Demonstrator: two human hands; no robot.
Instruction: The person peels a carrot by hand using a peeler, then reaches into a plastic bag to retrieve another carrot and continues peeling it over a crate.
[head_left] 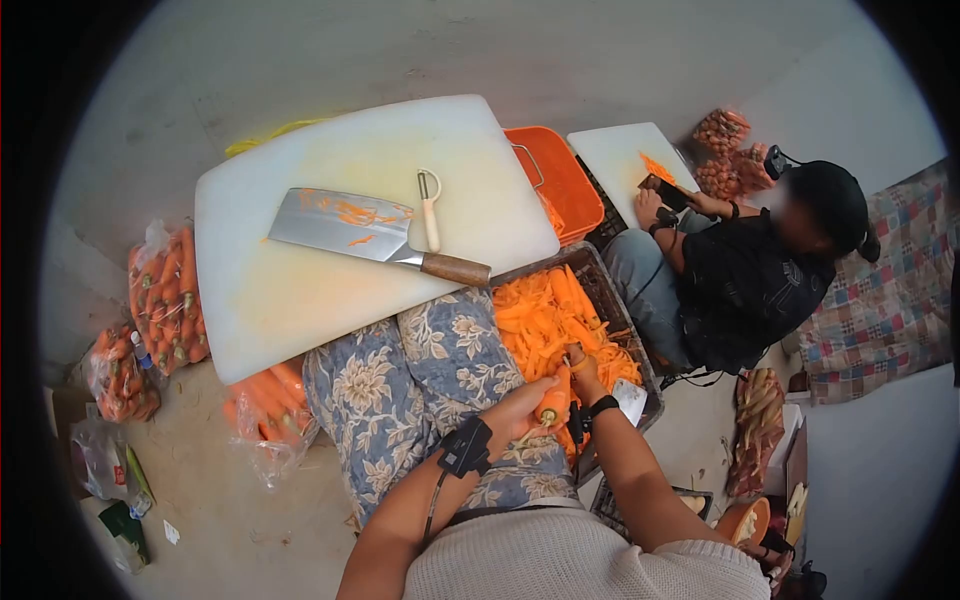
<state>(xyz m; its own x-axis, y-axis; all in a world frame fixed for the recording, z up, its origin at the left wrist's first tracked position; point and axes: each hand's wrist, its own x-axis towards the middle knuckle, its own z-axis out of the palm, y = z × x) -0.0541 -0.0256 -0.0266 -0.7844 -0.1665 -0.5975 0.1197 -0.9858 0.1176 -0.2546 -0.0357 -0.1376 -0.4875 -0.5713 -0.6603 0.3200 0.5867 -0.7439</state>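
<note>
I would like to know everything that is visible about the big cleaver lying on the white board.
The cleaver has a broad rectangular blade of grey metal and a brown wooden handle. It lies flat on the white cutting board, with the blade to the left and the handle reaching near the board's right edge. Orange carrot shavings stick to the blade. A pale-handled peeler lies just beside it; whether the two touch is unclear. The cleaver is not held.

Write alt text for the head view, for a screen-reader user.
The person's left hand holds a carrot over a crate of peeled carrots, with the right hand at the carrot's upper end. A cleaver and peeler lie on a white cutting board ahead; a seated co-worker is at right.
</note>
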